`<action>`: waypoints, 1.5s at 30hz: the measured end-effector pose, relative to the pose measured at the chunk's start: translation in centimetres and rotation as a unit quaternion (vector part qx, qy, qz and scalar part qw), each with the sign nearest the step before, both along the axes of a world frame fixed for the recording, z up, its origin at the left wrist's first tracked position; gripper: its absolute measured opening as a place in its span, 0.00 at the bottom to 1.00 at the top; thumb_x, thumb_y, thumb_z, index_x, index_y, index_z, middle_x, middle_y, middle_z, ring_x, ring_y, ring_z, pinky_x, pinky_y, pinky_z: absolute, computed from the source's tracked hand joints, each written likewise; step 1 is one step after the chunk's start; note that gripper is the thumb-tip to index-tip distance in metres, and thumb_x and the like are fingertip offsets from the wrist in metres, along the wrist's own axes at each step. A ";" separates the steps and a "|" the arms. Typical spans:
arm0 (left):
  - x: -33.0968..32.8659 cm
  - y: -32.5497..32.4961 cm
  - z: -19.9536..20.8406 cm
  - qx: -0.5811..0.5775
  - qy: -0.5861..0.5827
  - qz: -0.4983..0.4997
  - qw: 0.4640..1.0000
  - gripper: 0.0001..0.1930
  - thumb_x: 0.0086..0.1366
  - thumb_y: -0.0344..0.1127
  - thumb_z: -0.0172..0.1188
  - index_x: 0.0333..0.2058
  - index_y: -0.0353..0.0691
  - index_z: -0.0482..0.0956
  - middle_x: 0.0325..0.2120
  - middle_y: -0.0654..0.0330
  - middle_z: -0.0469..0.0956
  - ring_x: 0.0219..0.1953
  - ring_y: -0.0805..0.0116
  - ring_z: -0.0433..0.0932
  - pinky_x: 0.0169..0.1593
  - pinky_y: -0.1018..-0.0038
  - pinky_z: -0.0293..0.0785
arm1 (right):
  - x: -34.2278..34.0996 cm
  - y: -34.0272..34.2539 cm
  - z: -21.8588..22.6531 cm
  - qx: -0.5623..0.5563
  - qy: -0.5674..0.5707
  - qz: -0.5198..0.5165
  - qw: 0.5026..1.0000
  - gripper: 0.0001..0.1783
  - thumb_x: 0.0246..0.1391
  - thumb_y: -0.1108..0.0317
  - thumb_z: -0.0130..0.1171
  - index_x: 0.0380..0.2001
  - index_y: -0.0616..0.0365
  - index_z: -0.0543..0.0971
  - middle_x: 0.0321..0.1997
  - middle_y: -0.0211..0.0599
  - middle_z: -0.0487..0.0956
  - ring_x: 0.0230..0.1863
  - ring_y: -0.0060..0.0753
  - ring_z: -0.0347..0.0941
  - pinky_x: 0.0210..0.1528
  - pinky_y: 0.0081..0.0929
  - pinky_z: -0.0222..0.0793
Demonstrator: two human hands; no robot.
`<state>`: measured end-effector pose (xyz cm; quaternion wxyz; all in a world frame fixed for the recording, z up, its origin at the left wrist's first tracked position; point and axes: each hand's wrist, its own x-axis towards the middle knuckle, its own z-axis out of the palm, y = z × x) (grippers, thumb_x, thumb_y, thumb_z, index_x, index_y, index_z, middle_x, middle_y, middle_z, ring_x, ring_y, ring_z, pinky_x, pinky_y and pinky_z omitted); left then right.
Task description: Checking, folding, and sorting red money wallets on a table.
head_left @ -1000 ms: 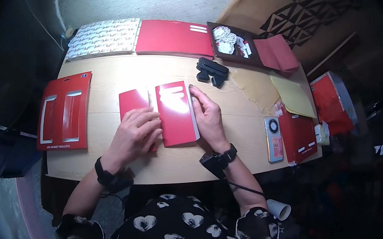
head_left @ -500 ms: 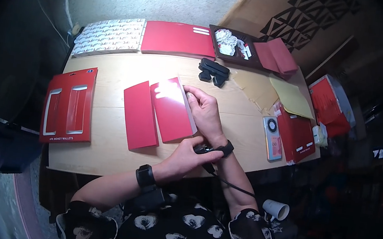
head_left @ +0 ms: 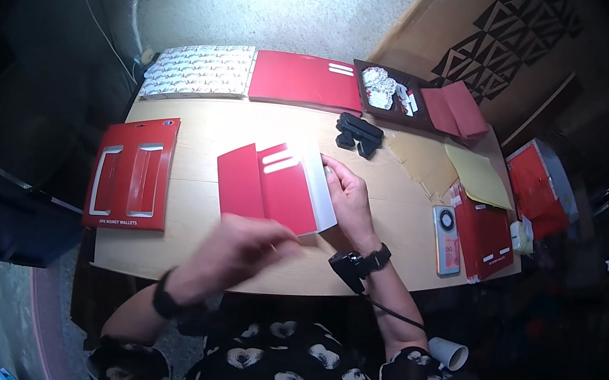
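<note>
A folded red card wallet (head_left: pixel 285 187) with two pale slots lies near the middle of the table, its left panel spread out. Its right-hand flap is raised and shows a white underside. My right hand (head_left: pixel 349 200) grips that flap's edge, thumb and fingers closed on it. Over the wallet's lower edge hovers my left hand (head_left: pixel 246 251), smeared by motion, with its fingers hard to read. My right wrist carries a black strap with a small cabled black device (head_left: pixel 348 263); a black band circles my left wrist.
A red window box (head_left: pixel 132 175) lies at left. Along the back are a patterned white stack (head_left: pixel 198 71), a red card stack (head_left: pixel 307 80), a dark tray (head_left: pixel 369 105) and folded red paper (head_left: pixel 454 108). A black clip-like object (head_left: pixel 359 132), a phone (head_left: pixel 446 243) and red packets (head_left: pixel 484 240) sit rightward.
My left hand has left the device on my right wrist and moved left over the wallet's lower edge. The wallet's right flap now shows more white. The whole view has shifted slightly.
</note>
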<state>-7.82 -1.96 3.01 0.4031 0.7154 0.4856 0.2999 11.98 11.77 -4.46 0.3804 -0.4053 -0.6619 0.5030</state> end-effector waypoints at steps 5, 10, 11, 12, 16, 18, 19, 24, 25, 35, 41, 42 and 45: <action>-5.1 1.9 -4.5 0.223 0.266 0.123 0.930 0.22 0.69 0.41 0.61 0.59 0.44 0.75 0.61 0.53 0.73 0.62 0.53 0.71 0.63 0.60 0.69 | -1.4 -0.7 0.0 0.116 -0.033 0.012 0.993 0.21 0.71 0.68 0.45 0.62 0.67 0.72 0.53 0.45 0.82 0.54 0.30 0.78 0.56 0.26 0.73; -3.5 2.6 -6.2 0.281 0.345 0.032 0.895 0.23 0.72 0.50 0.53 0.60 0.46 0.75 0.63 0.58 0.70 0.69 0.57 0.61 0.70 0.55 0.52 | -2.1 -0.5 -1.2 0.154 -0.087 0.036 0.984 0.21 0.71 0.69 0.45 0.63 0.63 0.70 0.57 0.50 0.79 0.60 0.36 0.76 0.60 0.29 0.70; -3.4 2.7 -6.5 0.261 0.347 0.018 0.901 0.23 0.72 0.50 0.52 0.60 0.47 0.75 0.63 0.59 0.71 0.69 0.57 0.62 0.70 0.56 0.52 | -2.2 -0.7 -1.3 0.153 -0.087 0.038 0.984 0.21 0.71 0.69 0.45 0.63 0.63 0.70 0.57 0.50 0.79 0.60 0.36 0.76 0.60 0.29 0.70; -3.3 3.0 -6.8 0.241 0.350 0.003 0.905 0.23 0.72 0.50 0.52 0.60 0.48 0.75 0.63 0.59 0.71 0.68 0.56 0.64 0.70 0.56 0.51 | -2.3 -0.8 -1.0 0.148 -0.077 0.034 0.985 0.21 0.70 0.69 0.46 0.62 0.66 0.71 0.59 0.55 0.77 0.62 0.45 0.73 0.63 0.34 0.68; -3.3 3.3 -7.3 0.234 0.345 -0.006 0.909 0.23 0.70 0.49 0.55 0.59 0.47 0.76 0.62 0.59 0.72 0.67 0.57 0.65 0.68 0.56 0.54 | -2.4 -1.1 -0.7 0.170 -0.073 0.035 0.982 0.21 0.69 0.70 0.46 0.60 0.69 0.71 0.62 0.60 0.73 0.65 0.55 0.69 0.67 0.38 0.65; -3.3 3.5 -7.4 0.229 0.326 -0.011 0.917 0.22 0.69 0.48 0.56 0.58 0.47 0.77 0.62 0.60 0.71 0.66 0.57 0.65 0.68 0.56 0.54 | -2.5 -1.1 -0.6 0.176 -0.082 0.042 0.980 0.21 0.69 0.70 0.46 0.60 0.70 0.70 0.62 0.61 0.73 0.66 0.55 0.68 0.68 0.39 0.63; -3.4 3.6 -7.3 0.232 0.320 -0.013 0.919 0.22 0.69 0.48 0.56 0.58 0.47 0.78 0.62 0.59 0.71 0.65 0.57 0.65 0.68 0.56 0.54 | -2.4 -1.0 -0.6 0.183 -0.085 0.047 0.978 0.21 0.69 0.70 0.45 0.61 0.70 0.69 0.62 0.60 0.73 0.66 0.54 0.69 0.68 0.38 0.64; -4.2 3.5 -7.3 0.213 0.313 -0.004 0.926 0.21 0.63 0.40 0.58 0.54 0.45 0.76 0.67 0.59 0.66 0.72 0.56 0.57 0.71 0.48 0.49 | -1.5 -1.2 0.1 0.049 -0.022 0.073 0.996 0.24 0.73 0.67 0.42 0.67 0.67 0.65 0.64 0.48 0.74 0.65 0.34 0.70 0.67 0.29 0.65; -4.1 3.7 -7.4 0.200 0.323 -0.022 0.925 0.22 0.63 0.40 0.57 0.57 0.47 0.75 0.68 0.60 0.64 0.73 0.56 0.56 0.72 0.46 0.46 | -1.2 -1.1 -0.1 0.004 0.009 0.077 0.997 0.24 0.73 0.66 0.41 0.67 0.67 0.64 0.64 0.48 0.74 0.64 0.34 0.70 0.66 0.29 0.66; -4.1 4.7 -8.3 0.198 0.282 -0.079 0.936 0.24 0.62 0.40 0.57 0.59 0.50 0.75 0.65 0.57 0.68 0.71 0.53 0.60 0.73 0.42 0.45 | -2.9 -1.9 -2.1 0.175 -0.127 0.082 0.973 0.27 0.72 0.63 0.44 0.68 0.65 0.63 0.72 0.54 0.64 0.74 0.49 0.57 0.74 0.41 0.51; -6.2 3.7 -8.9 0.212 0.164 -0.035 0.963 0.24 0.63 0.41 0.65 0.55 0.38 0.76 0.60 0.50 0.72 0.69 0.55 0.64 0.73 0.52 0.52 | -3.5 -3.1 -2.5 0.276 -0.347 0.119 0.888 0.32 0.70 0.59 0.45 0.70 0.66 0.59 0.74 0.54 0.58 0.77 0.50 0.50 0.77 0.47 0.42; -6.1 3.5 -8.4 0.211 0.163 -0.038 0.963 0.24 0.63 0.41 0.65 0.55 0.38 0.76 0.60 0.50 0.72 0.69 0.55 0.64 0.73 0.52 0.52 | -3.5 -3.1 -2.6 0.274 -0.348 0.117 0.889 0.32 0.70 0.59 0.45 0.70 0.66 0.59 0.74 0.54 0.58 0.77 0.50 0.50 0.77 0.47 0.42; -5.7 2.9 -7.3 0.204 0.316 0.091 0.922 0.42 0.63 0.56 0.64 0.68 0.39 0.62 0.71 0.45 0.55 0.75 0.45 0.49 0.74 0.50 0.47 | -3.4 -3.1 -2.9 0.295 -0.361 0.100 0.879 0.32 0.69 0.59 0.46 0.70 0.66 0.59 0.75 0.53 0.58 0.77 0.50 0.50 0.77 0.47 0.42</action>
